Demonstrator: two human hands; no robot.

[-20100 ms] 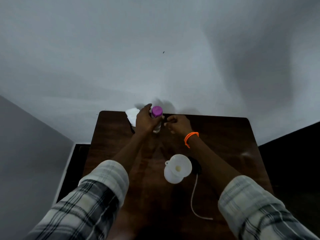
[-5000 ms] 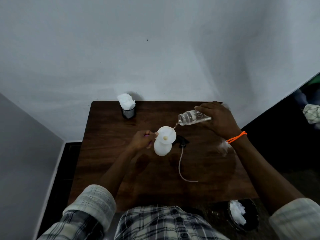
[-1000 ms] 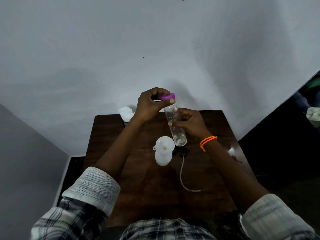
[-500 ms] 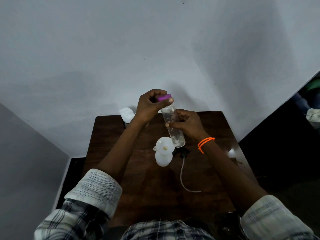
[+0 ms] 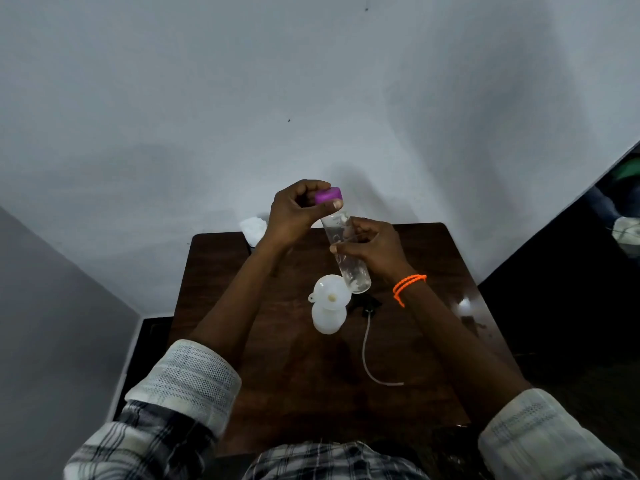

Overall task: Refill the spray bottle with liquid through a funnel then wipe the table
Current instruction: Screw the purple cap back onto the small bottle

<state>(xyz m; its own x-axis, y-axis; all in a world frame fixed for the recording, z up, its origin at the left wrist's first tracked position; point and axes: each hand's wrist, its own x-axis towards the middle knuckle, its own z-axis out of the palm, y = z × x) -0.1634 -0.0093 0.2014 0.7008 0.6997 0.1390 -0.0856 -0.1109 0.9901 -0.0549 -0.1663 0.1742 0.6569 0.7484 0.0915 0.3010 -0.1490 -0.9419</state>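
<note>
Recapping comes first: left hand (image 5: 294, 216) pinches the purple cap (image 5: 328, 195) onto the clear bottle (image 5: 346, 251), gripped mid-body by the right hand (image 5: 374, 251) above the desk's (image 5: 242, 271) far edge. Keep the bottle steady, twisting snug, clear of the funnel (image 5: 330, 296) seated in the white spray bottle (image 5: 328, 320) mid-desk.

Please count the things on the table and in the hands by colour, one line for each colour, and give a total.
White: 3 (funnel, spray bottle, tissues)
Clear: 2 (held bottle, dip tube)
Purple: 1 (cap)
Black: 1 (sprayer head)
Total: 7
</note>
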